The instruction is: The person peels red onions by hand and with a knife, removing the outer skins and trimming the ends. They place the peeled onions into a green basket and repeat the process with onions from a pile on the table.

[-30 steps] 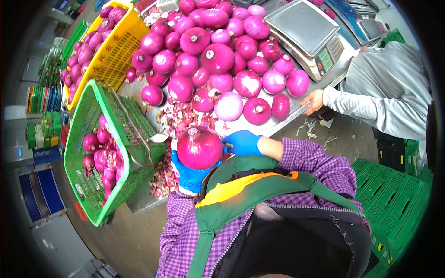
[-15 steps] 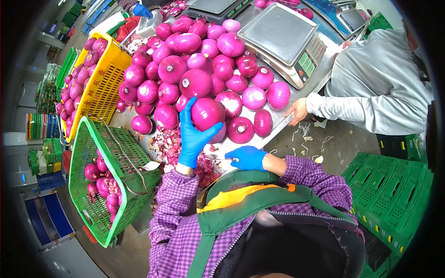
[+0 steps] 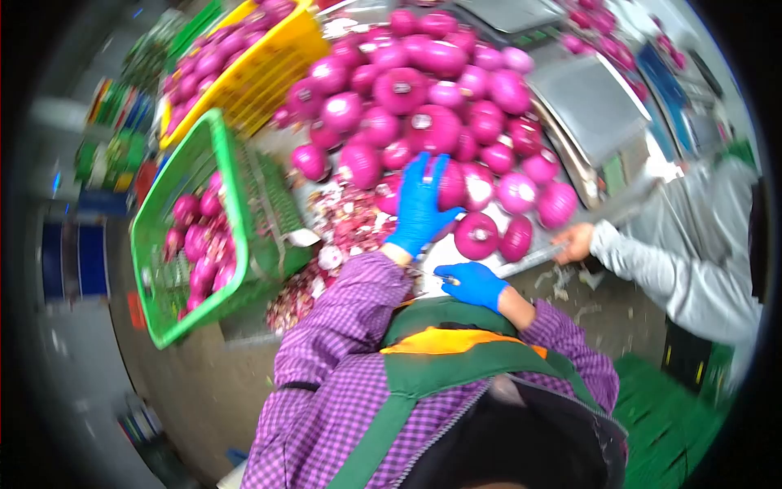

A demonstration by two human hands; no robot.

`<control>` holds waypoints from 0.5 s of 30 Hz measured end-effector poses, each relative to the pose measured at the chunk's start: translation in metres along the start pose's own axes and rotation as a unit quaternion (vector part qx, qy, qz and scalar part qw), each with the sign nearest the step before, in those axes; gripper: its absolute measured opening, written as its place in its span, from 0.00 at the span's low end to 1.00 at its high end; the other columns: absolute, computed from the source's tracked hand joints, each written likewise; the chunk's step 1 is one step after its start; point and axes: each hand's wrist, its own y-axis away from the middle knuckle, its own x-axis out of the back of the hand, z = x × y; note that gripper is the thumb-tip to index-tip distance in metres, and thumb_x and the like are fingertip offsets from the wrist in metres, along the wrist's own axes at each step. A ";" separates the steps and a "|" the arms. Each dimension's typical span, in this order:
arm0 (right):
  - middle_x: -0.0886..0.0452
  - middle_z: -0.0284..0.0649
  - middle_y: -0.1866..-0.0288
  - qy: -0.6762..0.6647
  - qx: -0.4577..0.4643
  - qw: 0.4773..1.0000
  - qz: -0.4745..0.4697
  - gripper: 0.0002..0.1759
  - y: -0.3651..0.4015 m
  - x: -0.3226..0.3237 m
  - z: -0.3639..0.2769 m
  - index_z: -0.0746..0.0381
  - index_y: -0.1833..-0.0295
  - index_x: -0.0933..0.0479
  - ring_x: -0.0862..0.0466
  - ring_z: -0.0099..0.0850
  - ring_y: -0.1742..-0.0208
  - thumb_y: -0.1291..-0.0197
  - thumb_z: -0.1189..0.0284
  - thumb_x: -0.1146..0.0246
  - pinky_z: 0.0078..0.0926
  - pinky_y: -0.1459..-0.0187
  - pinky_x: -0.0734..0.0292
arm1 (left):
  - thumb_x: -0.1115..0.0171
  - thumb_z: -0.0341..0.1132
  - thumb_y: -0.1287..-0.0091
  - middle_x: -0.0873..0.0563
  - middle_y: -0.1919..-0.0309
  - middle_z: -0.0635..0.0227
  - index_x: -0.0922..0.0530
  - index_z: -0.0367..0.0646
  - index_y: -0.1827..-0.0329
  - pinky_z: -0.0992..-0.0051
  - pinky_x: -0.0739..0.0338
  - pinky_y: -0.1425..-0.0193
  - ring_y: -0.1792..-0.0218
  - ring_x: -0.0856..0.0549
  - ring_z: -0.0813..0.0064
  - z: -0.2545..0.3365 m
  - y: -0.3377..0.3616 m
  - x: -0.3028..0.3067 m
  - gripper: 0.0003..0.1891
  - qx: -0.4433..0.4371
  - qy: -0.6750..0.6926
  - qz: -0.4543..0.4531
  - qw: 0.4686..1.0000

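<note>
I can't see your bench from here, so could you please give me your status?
Left hand spread over round purple-red onion on the pile, grip unclear. Right hand fisted near steel table edge. Co-worker's bare hand rests nearby.

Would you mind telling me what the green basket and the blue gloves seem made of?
The green basket looks like moulded plastic: uniform bright colour, lattice walls. The left hand and right hand wear what seems thin nitrile or latex: smooth blue, skin-tight.

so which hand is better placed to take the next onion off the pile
Left. The left hand lies spread on an onion at the front of the pile; the right hand is curled near the body.
</note>
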 end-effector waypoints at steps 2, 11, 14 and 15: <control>0.18 0.48 0.52 -0.019 0.005 1.000 -0.009 0.23 -0.005 0.000 0.000 0.54 0.40 0.25 0.18 0.47 0.53 0.42 0.62 0.42 0.41 0.49 0.24 | 0.22 0.44 0.60 0.42 0.30 0.46 0.40 0.51 0.28 0.52 0.42 0.29 0.31 0.39 0.42 -0.002 0.002 -0.001 0.52 0.010 0.003 0.005 1.000; 0.19 0.48 0.48 0.015 0.037 0.998 -0.046 0.23 -0.031 -0.005 -0.016 0.57 0.40 0.25 0.19 0.45 0.48 0.40 0.62 0.40 0.38 0.46 0.25 | 0.30 0.35 0.43 0.24 0.39 0.57 0.27 0.43 0.37 0.65 0.32 0.33 0.37 0.25 0.64 0.011 0.046 0.116 0.29 0.086 0.256 0.061 0.961; 0.19 0.48 0.47 0.002 0.018 0.997 -0.081 0.23 -0.042 -0.003 -0.024 0.57 0.39 0.25 0.19 0.44 0.47 0.40 0.61 0.40 0.37 0.45 0.25 | 0.31 0.29 0.43 0.16 0.51 0.61 0.21 0.38 0.46 0.70 0.25 0.42 0.48 0.18 0.69 0.003 0.062 0.217 0.20 0.089 0.190 0.141 0.968; 0.19 0.47 0.47 0.002 0.003 0.995 -0.096 0.23 -0.045 -0.002 -0.028 0.57 0.39 0.25 0.19 0.43 0.47 0.39 0.62 0.40 0.36 0.45 0.26 | 0.33 0.27 0.42 0.16 0.51 0.61 0.21 0.37 0.46 0.71 0.25 0.42 0.48 0.18 0.71 -0.011 0.066 0.246 0.19 0.079 0.130 0.188 0.970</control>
